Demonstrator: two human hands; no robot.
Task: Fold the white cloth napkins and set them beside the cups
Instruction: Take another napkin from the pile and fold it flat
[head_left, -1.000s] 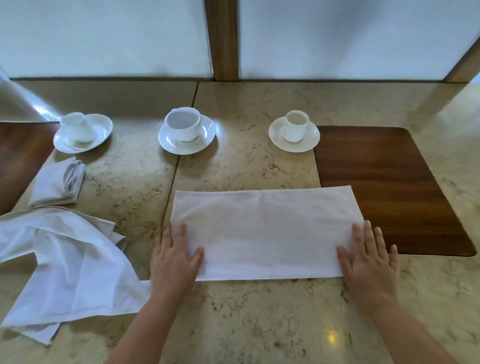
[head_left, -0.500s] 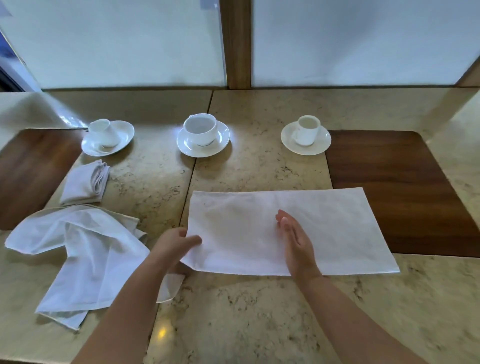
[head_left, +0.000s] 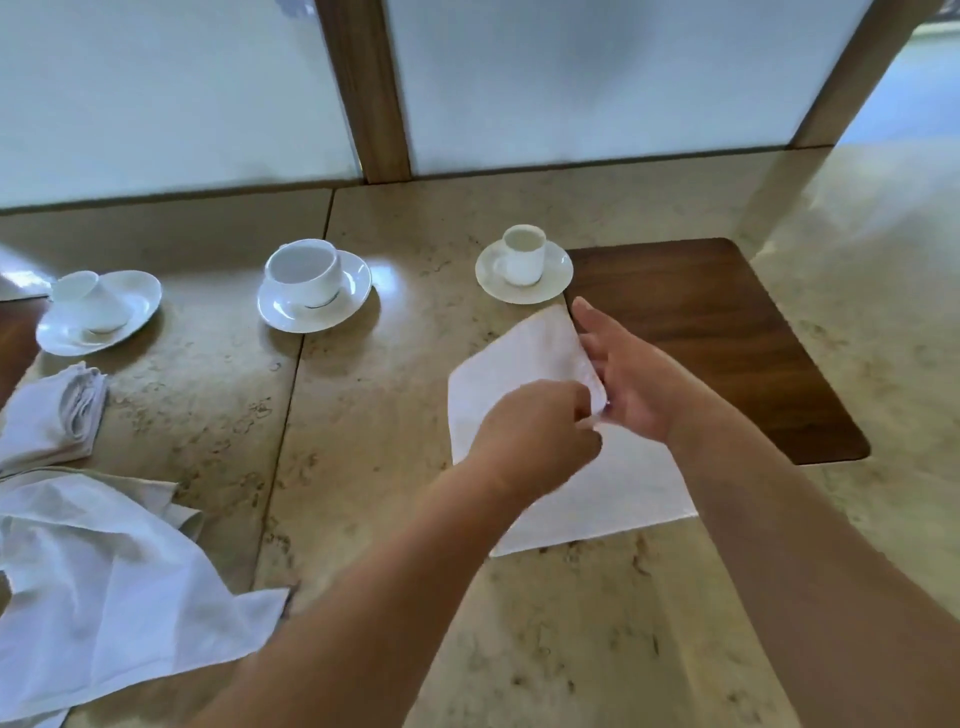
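A white cloth napkin (head_left: 524, 358) lies folded over on the stone table, below the right cup. My left hand (head_left: 540, 436) pinches its folded-over edge near the middle. My right hand (head_left: 623, 379) is at the napkin's right edge with fingers extended along it, touching the cloth. Three white cups on saucers stand in a row: the left cup (head_left: 91, 301), the middle cup (head_left: 306, 273) and the right cup (head_left: 524, 254). A folded napkin (head_left: 49, 415) lies below the left cup. A loose unfolded napkin (head_left: 98, 582) sprawls at the lower left.
A dark wooden inlay (head_left: 727, 343) sits in the table to the right of the napkin, and another shows at the far left edge. Frosted panels with wooden posts (head_left: 363, 88) close the back of the table.
My left hand has carried the napkin's left end over to the right, halving its width. My right hand shifted right to the meeting edges. The camera view swung to the right.
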